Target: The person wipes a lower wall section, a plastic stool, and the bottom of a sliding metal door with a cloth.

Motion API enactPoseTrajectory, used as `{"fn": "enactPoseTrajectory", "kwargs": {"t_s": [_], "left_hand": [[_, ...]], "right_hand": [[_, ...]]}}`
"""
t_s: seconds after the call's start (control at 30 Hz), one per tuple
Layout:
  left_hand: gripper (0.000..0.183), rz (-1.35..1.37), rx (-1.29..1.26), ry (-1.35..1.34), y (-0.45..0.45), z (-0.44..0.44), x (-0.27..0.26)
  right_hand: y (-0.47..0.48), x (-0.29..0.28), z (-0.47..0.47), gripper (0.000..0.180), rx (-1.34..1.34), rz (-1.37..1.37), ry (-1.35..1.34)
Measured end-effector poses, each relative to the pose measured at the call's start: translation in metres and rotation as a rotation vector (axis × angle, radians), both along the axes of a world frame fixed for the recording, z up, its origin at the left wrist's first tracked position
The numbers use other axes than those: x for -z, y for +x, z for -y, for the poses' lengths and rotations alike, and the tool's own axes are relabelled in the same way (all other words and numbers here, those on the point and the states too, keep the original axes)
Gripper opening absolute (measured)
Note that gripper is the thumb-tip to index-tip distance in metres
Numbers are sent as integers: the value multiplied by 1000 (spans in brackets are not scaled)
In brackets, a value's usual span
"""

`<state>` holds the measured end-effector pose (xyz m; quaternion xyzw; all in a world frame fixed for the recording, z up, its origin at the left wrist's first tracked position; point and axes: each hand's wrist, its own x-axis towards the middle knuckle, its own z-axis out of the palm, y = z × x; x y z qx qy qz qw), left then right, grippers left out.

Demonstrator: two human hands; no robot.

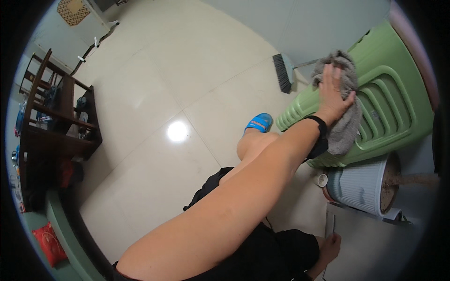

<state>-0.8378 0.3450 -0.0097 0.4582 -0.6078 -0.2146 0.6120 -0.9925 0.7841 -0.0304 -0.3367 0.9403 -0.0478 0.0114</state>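
Note:
My left hand (332,95) presses a grey plush cloth (344,133) against the slotted panel of a green plastic stool (420,102). Its fingers are spread over the bunched upper part, and the rest of the cloth hangs below the wrist. A black band circles that wrist. Low on the right, my right hand (330,247) has curled fingers around a thin pale strip (334,223) beside a grey panel (365,239). Most of what it grips is hidden.
A broom head (283,73) rests on the tiled floor (158,105) behind the stool. Near me stand a ribbed planter (362,186) and a small paper cup (321,180). My foot wears a blue slipper (259,123). Dark wooden furniture (63,116) and a red packet (50,244) are left.

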Motion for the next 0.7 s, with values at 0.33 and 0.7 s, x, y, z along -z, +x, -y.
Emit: {"fn": "enactPoseTrajectory", "kwargs": {"t_s": [0.33, 0.7], "left_hand": [[74, -255, -215, 622, -10, 10, 37], [73, -247, -265, 193, -45, -11, -12]], "right_hand": [[23, -28, -22, 23, -2, -52, -126], [62, -57, -56, 26, 6, -236, -53]]}}
